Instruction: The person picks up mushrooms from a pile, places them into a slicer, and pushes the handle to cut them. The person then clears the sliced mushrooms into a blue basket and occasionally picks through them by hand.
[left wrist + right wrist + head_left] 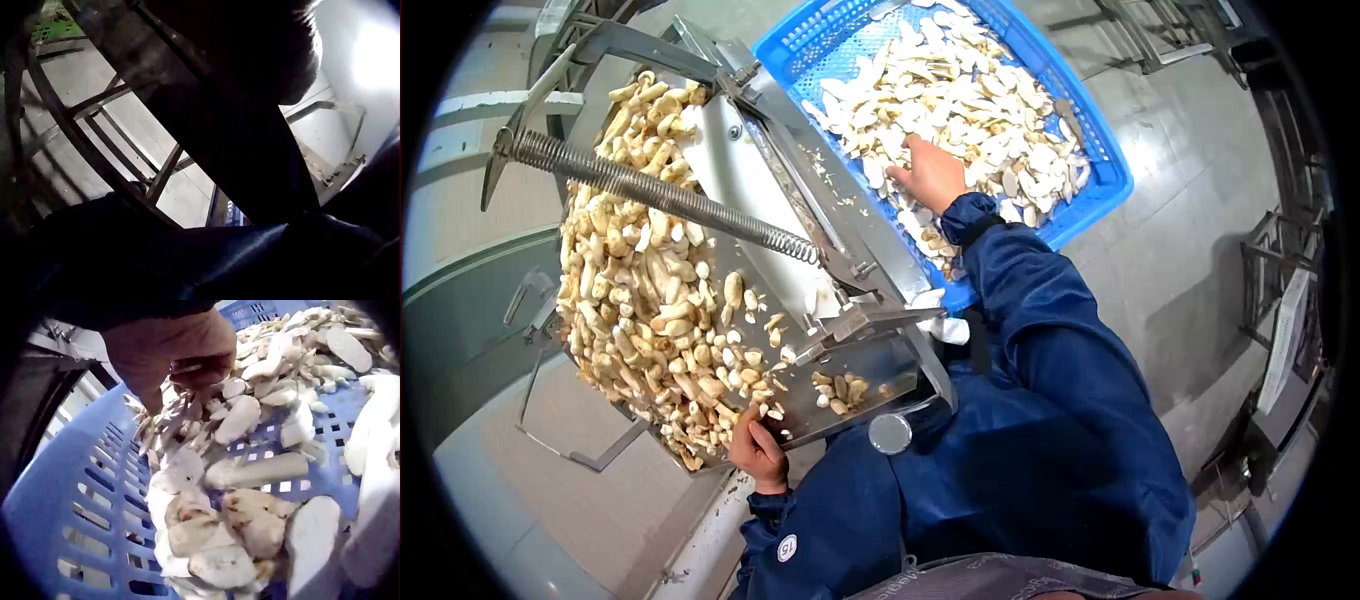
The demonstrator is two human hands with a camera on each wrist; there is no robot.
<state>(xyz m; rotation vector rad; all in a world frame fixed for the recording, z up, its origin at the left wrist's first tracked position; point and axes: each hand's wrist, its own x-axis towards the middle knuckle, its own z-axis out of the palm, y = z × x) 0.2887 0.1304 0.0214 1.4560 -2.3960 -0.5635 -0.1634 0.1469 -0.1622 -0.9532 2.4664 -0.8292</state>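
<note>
My right hand (930,175) reaches into a blue plastic basket (1115,165) of pale sliced mushrooms (960,90). In the right wrist view its fingers (206,347) are curled, with a sliver of mushroom between them, and the thumb points down into the slices. My left hand (758,455) rests at the near edge of a metal tray (800,430), beside a heap of whole mushrooms (640,270). Thumb and fingers are apart there. The left wrist view is very dark, showing this hand only as a dark shape.
A metal slicing machine with a long coil spring (660,195) and a white plate (745,190) stands between the heap and the basket. A few mushroom pieces (840,392) lie on the tray below it. Metal racks (1280,250) stand at the far right.
</note>
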